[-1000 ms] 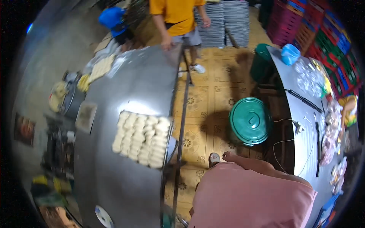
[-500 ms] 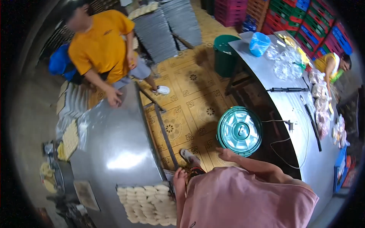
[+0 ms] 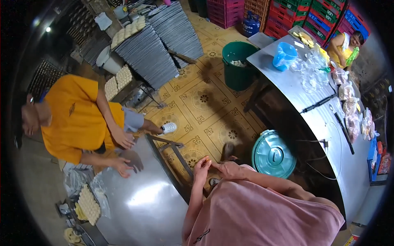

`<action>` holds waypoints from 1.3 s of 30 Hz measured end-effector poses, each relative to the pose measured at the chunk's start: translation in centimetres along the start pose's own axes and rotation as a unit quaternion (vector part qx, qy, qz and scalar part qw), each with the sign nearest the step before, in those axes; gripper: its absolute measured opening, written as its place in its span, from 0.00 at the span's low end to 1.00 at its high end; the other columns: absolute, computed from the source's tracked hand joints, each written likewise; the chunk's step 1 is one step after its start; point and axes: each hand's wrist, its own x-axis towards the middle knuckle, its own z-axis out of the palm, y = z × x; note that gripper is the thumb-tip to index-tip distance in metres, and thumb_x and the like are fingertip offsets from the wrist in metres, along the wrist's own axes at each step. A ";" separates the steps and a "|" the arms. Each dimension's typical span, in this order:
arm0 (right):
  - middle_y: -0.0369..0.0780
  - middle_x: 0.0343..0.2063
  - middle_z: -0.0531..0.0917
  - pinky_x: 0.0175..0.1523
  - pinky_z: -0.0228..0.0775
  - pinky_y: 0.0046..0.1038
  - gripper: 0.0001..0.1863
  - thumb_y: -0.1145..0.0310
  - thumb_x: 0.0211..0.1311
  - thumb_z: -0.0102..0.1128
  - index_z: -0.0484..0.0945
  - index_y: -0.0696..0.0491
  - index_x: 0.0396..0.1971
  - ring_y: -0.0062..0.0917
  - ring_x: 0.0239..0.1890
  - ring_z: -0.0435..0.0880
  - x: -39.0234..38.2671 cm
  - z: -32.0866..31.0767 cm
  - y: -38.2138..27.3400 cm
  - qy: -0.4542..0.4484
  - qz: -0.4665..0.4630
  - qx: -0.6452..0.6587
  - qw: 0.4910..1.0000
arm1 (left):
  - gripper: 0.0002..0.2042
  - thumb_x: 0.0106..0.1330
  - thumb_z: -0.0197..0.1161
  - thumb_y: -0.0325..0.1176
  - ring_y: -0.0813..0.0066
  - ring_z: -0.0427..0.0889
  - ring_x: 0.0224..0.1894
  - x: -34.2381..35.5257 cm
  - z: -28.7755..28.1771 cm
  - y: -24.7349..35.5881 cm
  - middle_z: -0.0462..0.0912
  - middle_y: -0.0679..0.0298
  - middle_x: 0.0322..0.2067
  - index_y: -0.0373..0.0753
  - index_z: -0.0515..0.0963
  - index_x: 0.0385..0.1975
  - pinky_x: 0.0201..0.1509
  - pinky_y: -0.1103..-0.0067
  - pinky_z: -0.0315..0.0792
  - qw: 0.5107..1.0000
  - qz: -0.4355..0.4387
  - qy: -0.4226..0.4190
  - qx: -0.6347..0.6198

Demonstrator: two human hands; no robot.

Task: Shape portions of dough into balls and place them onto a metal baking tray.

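In front of my waist, above the floor between two metal tables, my two hands are close together. My left hand (image 3: 201, 169) is closed, with its fingertips bunched near my right fingers. Across from it, my right hand (image 3: 229, 169) is curled, its forefinger reaching to the left hand. Whatever they pinch, if anything, is too small to make out. To the right of my right arm stands a round green lidded container (image 3: 274, 155). The left metal table (image 3: 143, 213) lies beside my left arm.
A person in an orange shirt (image 3: 72, 119) holds both hands over the left table. Dough pieces (image 3: 88, 204) lie at its far side. On the right table (image 3: 316, 127) are a blue jug (image 3: 284, 56), plastic bags and a cord. Behind stand a green bin (image 3: 240, 74), stacked trays (image 3: 143, 53) and crates.
My hands have come together from apart: the left from the table edge, the right from beside the green lid. My view has shifted, and the nearby dough sheet is out of sight.
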 end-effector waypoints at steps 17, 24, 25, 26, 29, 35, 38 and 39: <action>0.50 0.34 0.85 0.43 0.77 0.40 0.34 0.66 0.62 0.59 0.63 0.51 0.69 0.45 0.36 0.86 33.7 -31.7 18.3 0.066 -0.072 0.279 0.955 | 0.05 0.71 0.57 0.23 0.66 0.85 0.39 40.5 0.5 17.4 0.83 0.56 0.36 0.28 0.77 0.42 0.39 0.72 0.82 0.955 0.093 0.054 -0.278; 0.47 0.34 0.86 0.42 0.77 0.34 0.27 0.66 0.62 0.61 0.71 0.57 0.61 0.34 0.38 0.87 45.2 -31.7 39.0 0.076 0.074 0.246 0.963 | 0.15 0.68 0.56 0.21 0.62 0.85 0.37 54.1 -3.5 21.3 0.81 0.52 0.37 0.30 0.69 0.53 0.39 0.70 0.82 0.963 -0.063 0.173 -0.198; 0.46 0.36 0.86 0.42 0.77 0.34 0.28 0.67 0.62 0.62 0.71 0.57 0.62 0.33 0.39 0.86 45.4 -31.0 42.9 0.087 0.185 0.336 0.919 | 0.15 0.68 0.56 0.21 0.62 0.85 0.37 57.2 -3.5 22.7 0.81 0.52 0.37 0.30 0.69 0.53 0.39 0.70 0.82 0.963 -0.073 0.163 -0.203; 0.45 0.37 0.86 0.42 0.77 0.34 0.29 0.65 0.59 0.64 0.72 0.55 0.61 0.33 0.40 0.86 44.1 -30.1 46.4 0.094 0.271 0.332 0.899 | 0.13 0.69 0.58 0.28 0.64 0.84 0.36 59.8 -3.8 24.1 0.82 0.53 0.38 0.32 0.70 0.51 0.38 0.69 0.80 0.962 -0.062 0.166 -0.208; 0.41 0.39 0.85 0.39 0.76 0.33 0.27 0.61 0.55 0.67 0.76 0.52 0.56 0.32 0.40 0.84 40.4 -28.1 55.5 0.109 0.506 0.173 0.838 | 0.14 0.72 0.58 0.39 0.66 0.85 0.35 70.5 -3.7 29.7 0.83 0.52 0.40 0.35 0.73 0.47 0.38 0.69 0.80 0.974 -0.077 0.195 -0.083; 0.39 0.28 0.82 0.22 0.70 0.29 0.10 0.64 0.61 0.59 0.79 0.49 0.41 0.30 0.24 0.81 37.6 -28.8 66.6 0.294 0.046 0.736 0.608 | 0.05 0.71 0.58 0.32 0.77 0.73 0.30 92.9 -0.9 44.5 0.79 0.62 0.33 0.38 0.73 0.39 0.34 0.79 0.70 0.985 0.002 -0.090 -0.146; 0.39 0.26 0.79 0.21 0.70 0.29 0.09 0.66 0.60 0.58 0.78 0.50 0.39 0.30 0.21 0.78 40.1 -31.4 69.2 0.330 0.119 0.709 0.612 | 0.03 0.69 0.60 0.26 0.80 0.73 0.29 101.6 3.8 51.9 0.79 0.65 0.30 0.37 0.73 0.38 0.34 0.81 0.69 0.991 0.114 -0.076 -0.014; 0.39 0.26 0.79 0.22 0.71 0.29 0.09 0.67 0.60 0.58 0.77 0.51 0.39 0.30 0.22 0.79 40.7 -32.1 69.3 0.325 0.372 0.674 0.550 | 0.04 0.68 0.59 0.24 0.80 0.74 0.30 104.1 5.3 54.1 0.80 0.65 0.30 0.37 0.74 0.39 0.35 0.81 0.71 0.982 0.148 -0.086 0.083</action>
